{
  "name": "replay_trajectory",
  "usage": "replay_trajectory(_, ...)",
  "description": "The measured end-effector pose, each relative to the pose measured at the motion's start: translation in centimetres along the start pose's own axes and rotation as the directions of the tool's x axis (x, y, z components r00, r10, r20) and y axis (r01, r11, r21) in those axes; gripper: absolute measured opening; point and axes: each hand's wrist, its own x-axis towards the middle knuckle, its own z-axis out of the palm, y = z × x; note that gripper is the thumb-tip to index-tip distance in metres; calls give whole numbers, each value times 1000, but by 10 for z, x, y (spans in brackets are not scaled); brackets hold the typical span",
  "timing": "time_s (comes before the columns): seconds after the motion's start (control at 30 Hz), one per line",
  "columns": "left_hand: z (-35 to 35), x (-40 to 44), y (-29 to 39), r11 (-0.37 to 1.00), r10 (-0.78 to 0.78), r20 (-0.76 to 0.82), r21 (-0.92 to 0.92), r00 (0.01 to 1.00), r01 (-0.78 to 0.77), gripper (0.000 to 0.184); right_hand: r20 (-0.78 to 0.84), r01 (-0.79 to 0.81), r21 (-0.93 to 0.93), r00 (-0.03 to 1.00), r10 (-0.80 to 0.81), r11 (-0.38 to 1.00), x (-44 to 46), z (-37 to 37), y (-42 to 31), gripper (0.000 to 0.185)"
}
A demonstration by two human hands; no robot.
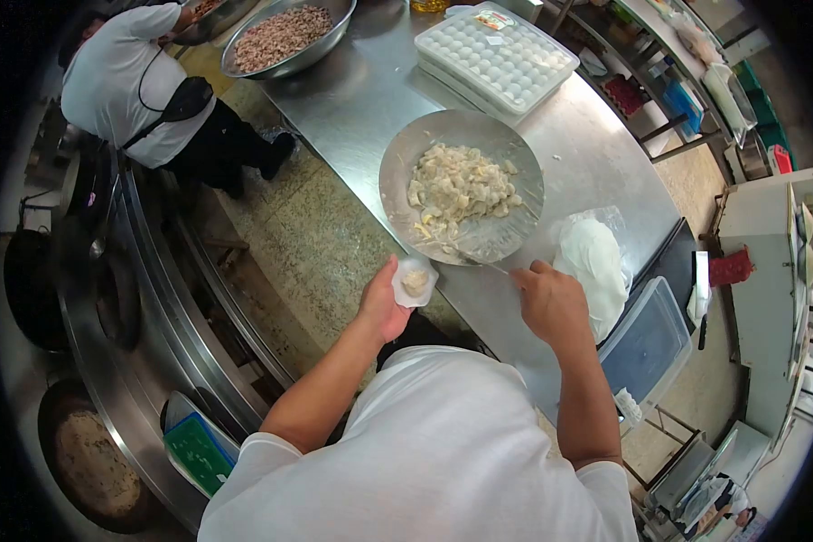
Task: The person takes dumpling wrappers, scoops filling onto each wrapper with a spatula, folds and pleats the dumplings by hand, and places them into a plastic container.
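Note:
My left hand (385, 309) cups a thin white dumpling wrapper (403, 293) with a small lump of pale filling (415, 282) in its middle. In my right hand (553, 305) is the handle of a thin metal utensil (486, 262), its far end at the near rim of the wide metal bowl (396, 167). Its exact kind cannot be made out. Chunky pale filling (465, 188) is heaped in the bowl. Beside my right hand lies a white mound (591, 271), perhaps wrappers or cloth, on clear plastic.
Behind the bowl, stacked clear trays (497, 59) hold rows of white round pieces. A large bowl (271, 70) of reddish chopped filling stands at the far left. A lidded plastic box (646, 336) is at right. Woks (90, 456) line the left counter, near another person (144, 86).

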Motion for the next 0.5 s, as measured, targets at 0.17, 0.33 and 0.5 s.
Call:
replay_trajectory(0.17,2,-3,0,992,-123,93,-14,988,125,49,-55,109,298,994,-97,948,-18,-3,10,24)
replay_trajectory(0.33,19,-18,8,986,-168,230,54,958,160,52,-146,199,310,976,-161,930,-29,13,10,24)
replay_trajectory(0.5,38,-24,7,999,-41,160,24,986,37,51,-227,138,294,971,-72,946,-35,-10,4,22)
